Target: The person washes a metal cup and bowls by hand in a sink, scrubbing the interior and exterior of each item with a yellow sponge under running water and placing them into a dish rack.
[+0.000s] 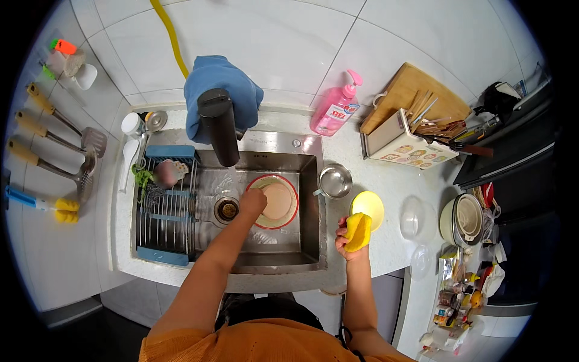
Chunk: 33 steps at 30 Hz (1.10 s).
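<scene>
— Orange sleeves sit lowest in the view, with both forearms reaching up from them. What has the right hand (348,241) got?

— A yellow sponge (358,231), fingers curled tight around it, held over the pale counter (386,241) just right of the sink's edge.

— And the left hand (252,202)?

— Down inside the steel sink (283,241), fingers closed on the left rim of a round plate with a red edge (274,201). The plate lies in the basin, just right of the drain (227,209).

— What lies beside the sponge?

— A small yellow dish (369,207), just above it on the counter, and a little steel bowl (335,180) near the sink's right corner. Two clear glass lids lie farther right.

— On the other side?

— A wire rack with blue ends (166,205) spans the left part of the sink, with a pinkish scrubber on it.

— Farther back?

— A black tap (218,127) stands over the basin with a blue cloth (222,90) draped behind it. A pink pump bottle (335,108) stands to the right, then a wooden board (410,90) leaning against the white tiles, and a box of utensils (410,148).
</scene>
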{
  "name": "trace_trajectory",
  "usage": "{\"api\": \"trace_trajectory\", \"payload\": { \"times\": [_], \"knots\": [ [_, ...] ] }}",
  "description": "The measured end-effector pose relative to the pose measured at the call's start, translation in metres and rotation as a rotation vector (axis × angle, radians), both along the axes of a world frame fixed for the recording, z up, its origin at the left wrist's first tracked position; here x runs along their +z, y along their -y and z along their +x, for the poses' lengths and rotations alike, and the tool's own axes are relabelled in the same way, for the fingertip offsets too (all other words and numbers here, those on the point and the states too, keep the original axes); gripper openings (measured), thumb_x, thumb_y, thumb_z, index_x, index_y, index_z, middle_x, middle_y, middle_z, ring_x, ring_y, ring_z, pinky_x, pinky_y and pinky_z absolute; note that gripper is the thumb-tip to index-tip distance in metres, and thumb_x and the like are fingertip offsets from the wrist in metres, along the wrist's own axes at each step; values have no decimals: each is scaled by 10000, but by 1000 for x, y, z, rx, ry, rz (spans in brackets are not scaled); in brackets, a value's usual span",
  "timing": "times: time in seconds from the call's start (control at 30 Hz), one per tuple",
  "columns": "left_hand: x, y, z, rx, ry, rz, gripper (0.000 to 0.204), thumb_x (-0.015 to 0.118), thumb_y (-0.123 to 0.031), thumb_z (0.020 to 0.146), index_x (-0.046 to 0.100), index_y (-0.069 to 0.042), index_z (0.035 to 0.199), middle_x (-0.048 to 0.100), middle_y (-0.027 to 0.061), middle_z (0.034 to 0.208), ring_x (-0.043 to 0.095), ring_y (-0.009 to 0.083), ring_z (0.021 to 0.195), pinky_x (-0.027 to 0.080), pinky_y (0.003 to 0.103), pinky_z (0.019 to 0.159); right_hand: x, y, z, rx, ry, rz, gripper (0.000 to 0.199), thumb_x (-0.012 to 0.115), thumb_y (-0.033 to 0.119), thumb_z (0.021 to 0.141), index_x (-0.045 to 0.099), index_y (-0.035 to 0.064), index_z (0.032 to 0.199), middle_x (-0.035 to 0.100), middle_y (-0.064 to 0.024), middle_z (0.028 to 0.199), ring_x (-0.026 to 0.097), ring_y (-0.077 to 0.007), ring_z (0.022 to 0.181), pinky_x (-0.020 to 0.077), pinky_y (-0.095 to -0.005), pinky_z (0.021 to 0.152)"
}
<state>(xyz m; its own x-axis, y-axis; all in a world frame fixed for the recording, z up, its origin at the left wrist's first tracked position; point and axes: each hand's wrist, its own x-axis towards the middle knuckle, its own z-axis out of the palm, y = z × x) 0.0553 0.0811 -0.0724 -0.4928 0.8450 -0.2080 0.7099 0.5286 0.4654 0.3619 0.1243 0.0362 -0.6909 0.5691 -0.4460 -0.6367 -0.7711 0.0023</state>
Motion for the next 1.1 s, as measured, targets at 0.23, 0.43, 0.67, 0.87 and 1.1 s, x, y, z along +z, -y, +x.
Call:
{"api": "trace_trajectory", "payload": {
  "times": [0.23,0.43,0.67,0.87,1.1],
  "knots": [
    [31,40,-37,-56,-252,179,153,519,-160,713,575,-36,644,605,168,678,615,319,634,500,423,591,12,4,-30,75,58,44,347,488,360,823,573,45,941,599,-145,882,570,-248,677,407,-276,436],
    [58,86,-82,-316,-419,340,104,582,-153,692,535,-84,630,548,88,676,588,266,555,479,372,497,-11,5,-73,160,459,138,316,466,368,835,587,88,917,620,-91,808,575,-252,619,428,-286,414],
    [99,115,-91,-517,-445,609,160,606,-132,655,450,-102,639,480,53,633,536,228,517,439,336,432,12,17,-154,234,604,164,332,437,409,858,574,118,941,618,-44,787,566,-197,538,426,-268,385],
    [115,115,-88,-526,-487,625,121,574,-139,652,460,-101,653,490,50,647,559,197,532,459,309,441,-11,23,-210,248,1043,924,275,520,243,882,587,78,1091,582,-30,1002,541,-94,849,453,-231,700],
    [124,119,-90,-526,-530,706,148,578,-121,628,431,-113,640,457,26,609,536,181,510,432,297,422,6,40,-235,179,1019,1713,368,454,294,904,514,33,1156,551,-95,1113,511,-197,1033,370,-294,903]
  ]
}}
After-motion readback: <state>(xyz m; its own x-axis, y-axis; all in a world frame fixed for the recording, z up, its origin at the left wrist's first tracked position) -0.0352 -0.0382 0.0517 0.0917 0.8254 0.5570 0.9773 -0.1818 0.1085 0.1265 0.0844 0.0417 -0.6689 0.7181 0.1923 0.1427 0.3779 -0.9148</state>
